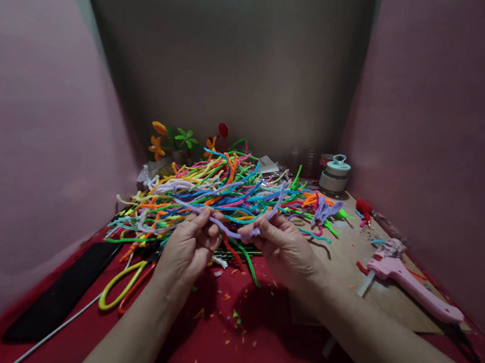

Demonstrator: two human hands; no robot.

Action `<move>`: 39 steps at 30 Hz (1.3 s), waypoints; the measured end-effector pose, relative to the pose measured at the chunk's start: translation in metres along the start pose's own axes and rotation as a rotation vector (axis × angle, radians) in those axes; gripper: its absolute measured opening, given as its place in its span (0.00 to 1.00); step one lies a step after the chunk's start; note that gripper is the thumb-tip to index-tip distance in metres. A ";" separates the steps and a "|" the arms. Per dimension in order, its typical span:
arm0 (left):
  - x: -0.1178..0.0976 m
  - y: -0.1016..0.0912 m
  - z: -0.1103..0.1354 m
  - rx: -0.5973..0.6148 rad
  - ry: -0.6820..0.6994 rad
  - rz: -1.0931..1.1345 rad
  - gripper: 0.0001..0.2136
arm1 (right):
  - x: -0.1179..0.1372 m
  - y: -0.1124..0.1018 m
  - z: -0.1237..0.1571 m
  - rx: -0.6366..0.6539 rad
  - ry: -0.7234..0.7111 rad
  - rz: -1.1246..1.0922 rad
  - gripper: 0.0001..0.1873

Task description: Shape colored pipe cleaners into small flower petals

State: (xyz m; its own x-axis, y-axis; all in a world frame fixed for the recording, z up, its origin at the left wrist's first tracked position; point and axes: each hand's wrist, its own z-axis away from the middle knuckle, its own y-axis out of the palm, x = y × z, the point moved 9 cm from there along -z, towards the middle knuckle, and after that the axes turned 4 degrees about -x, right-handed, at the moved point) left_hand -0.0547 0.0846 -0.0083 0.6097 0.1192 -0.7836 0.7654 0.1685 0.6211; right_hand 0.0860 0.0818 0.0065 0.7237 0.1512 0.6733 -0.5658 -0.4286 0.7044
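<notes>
A big heap of coloured pipe cleaners (228,188) lies at the middle of the red cloth. My left hand (189,249) and my right hand (285,249) are both pinched on one lavender pipe cleaner (229,229), which runs between them just in front of the heap. Its far end curves up over the pile on the right. A small bent lavender piece (323,210) sits at the heap's right edge.
A pink glue gun (408,281) lies on a brown board (348,261) at the right. Scissors with yellow and orange handles (124,285) lie at the left beside a black flat object (62,295). Finished pipe-cleaner flowers (176,140) and tape rolls (335,176) stand at the back. Walls close in all round.
</notes>
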 end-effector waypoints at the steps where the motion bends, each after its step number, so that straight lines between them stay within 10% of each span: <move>1: -0.002 0.001 0.000 0.019 0.016 -0.004 0.02 | 0.002 0.000 0.000 -0.005 -0.013 -0.008 0.08; 27: 0.013 0.024 0.020 0.175 -0.016 -0.367 0.10 | -0.028 0.003 0.013 0.054 0.220 0.594 0.10; 39: -0.007 0.020 0.020 0.039 0.098 -0.224 0.07 | -0.038 -0.003 0.012 0.051 0.299 0.209 0.10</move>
State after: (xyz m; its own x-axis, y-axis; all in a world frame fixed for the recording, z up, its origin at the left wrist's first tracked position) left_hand -0.0395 0.0680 0.0093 0.4029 0.1777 -0.8978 0.8876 0.1635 0.4307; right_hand 0.0646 0.0669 -0.0242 0.4428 0.3059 0.8428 -0.6636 -0.5203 0.5375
